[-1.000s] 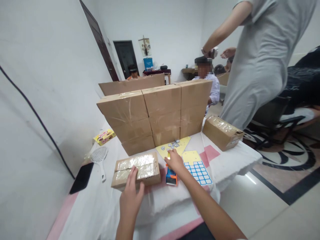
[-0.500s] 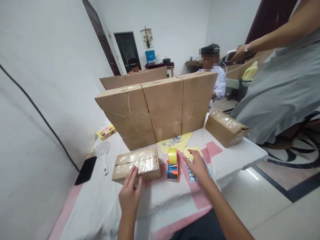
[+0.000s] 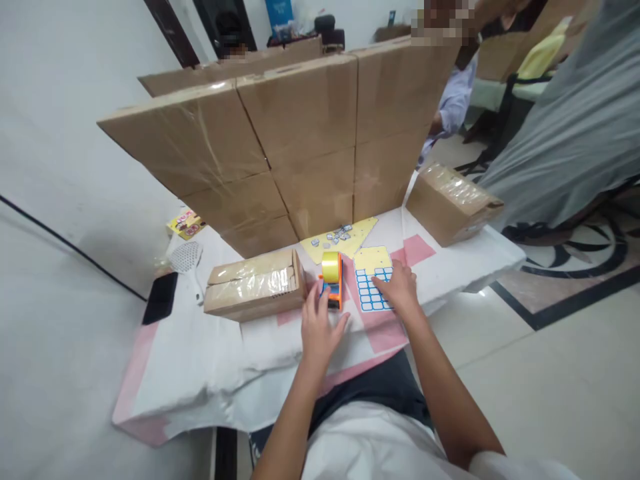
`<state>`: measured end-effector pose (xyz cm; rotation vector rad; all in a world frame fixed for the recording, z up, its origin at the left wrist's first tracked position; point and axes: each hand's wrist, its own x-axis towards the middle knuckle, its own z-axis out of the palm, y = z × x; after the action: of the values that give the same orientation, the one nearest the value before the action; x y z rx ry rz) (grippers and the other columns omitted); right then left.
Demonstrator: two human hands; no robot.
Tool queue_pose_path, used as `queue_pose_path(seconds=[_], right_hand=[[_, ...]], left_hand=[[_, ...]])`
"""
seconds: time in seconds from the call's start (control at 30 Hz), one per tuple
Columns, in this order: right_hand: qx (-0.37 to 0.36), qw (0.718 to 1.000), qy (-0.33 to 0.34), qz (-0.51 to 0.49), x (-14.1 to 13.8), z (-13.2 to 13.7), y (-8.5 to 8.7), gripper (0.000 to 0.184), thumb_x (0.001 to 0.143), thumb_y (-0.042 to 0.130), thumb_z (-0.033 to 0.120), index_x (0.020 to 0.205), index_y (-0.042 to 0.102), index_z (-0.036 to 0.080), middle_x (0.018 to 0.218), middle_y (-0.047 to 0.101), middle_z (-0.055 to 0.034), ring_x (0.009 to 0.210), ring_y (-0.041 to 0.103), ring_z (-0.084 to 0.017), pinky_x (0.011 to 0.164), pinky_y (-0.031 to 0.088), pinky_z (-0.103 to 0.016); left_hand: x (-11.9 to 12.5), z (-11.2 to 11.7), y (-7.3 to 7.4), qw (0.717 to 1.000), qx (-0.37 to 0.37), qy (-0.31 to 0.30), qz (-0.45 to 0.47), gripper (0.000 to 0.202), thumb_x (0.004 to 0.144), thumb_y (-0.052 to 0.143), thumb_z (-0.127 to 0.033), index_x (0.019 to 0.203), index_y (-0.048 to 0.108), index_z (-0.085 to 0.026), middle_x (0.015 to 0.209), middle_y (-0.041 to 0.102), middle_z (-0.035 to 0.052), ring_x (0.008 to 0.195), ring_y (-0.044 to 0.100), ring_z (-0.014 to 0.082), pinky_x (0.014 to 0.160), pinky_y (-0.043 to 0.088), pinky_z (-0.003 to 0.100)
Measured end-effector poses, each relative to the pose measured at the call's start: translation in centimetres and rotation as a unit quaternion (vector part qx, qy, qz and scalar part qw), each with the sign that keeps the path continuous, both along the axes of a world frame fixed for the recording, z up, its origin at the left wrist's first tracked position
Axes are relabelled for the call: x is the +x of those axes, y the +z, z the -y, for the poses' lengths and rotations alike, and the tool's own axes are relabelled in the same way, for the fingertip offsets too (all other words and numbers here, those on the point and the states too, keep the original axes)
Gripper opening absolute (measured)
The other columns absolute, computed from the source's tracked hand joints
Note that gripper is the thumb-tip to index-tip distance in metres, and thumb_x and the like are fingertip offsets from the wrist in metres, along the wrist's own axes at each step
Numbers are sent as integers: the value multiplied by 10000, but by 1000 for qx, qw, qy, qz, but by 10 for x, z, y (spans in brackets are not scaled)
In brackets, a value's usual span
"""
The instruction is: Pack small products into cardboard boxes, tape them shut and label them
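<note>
My left hand (image 3: pixel 319 330) lies on the table with fingers spread, its fingertips at the near end of the orange tape dispenser (image 3: pixel 331 280) with a yellow roll. My right hand (image 3: pixel 397 291) rests flat on the sheet of blue-edged labels (image 3: pixel 371 288), fingers apart. A small taped cardboard box (image 3: pixel 255 285) sits just left of the dispenser. A yellow backing sheet (image 3: pixel 340 238) with small loose pieces lies behind it.
A wall of stacked cardboard boxes (image 3: pixel 280 140) stands at the back of the white-and-pink table (image 3: pixel 200 353). Another taped box (image 3: pixel 453 202) sits at the right corner. A white paddle (image 3: pixel 187 259), black phone (image 3: pixel 160 298) and yellow packet (image 3: pixel 186 222) lie left. A person in grey (image 3: pixel 560 127) stands right.
My left hand left the small taped box and moved right to the tape dispenser. My right hand settled onto the label sheet. The view tilted downward and pulled back.
</note>
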<state>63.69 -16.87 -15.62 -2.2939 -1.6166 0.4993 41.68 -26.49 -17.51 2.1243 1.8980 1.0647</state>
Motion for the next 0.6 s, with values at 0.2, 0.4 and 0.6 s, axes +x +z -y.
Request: queue_pose_path(seconds=[0.2,0.4,0.6], right_hand=[[-18,999,-28,3,-1,-9,-3,790,836,715,480,1470,419,115,1311,559,-242,1219,536,-393,1014,389,-441],[-3,998,-38,-48,0,-10,-15,584,843,679,328,1373,513,149,1286,595,-196,1256,493,-380,1064,356,-479],[25,990,-44,-134,-3,-3,-19,284,807,665,306,1059,666,175,1247,613,-165,1259,492,-362,1131,331,-500]], left_hand=[[23,-41,-19,995,-89,42,22,657,932,628,-355,1534,441,-168,1504,507,220,1397,494,361,1127,447,523],[32,-59,-9,994,-89,70,-9,686,917,634,-341,1541,442,-134,1563,439,227,1389,461,390,1138,418,536],[53,-34,-15,990,-63,112,-66,612,932,617,-407,1480,530,-148,1621,372,227,1433,353,452,1130,345,659]])
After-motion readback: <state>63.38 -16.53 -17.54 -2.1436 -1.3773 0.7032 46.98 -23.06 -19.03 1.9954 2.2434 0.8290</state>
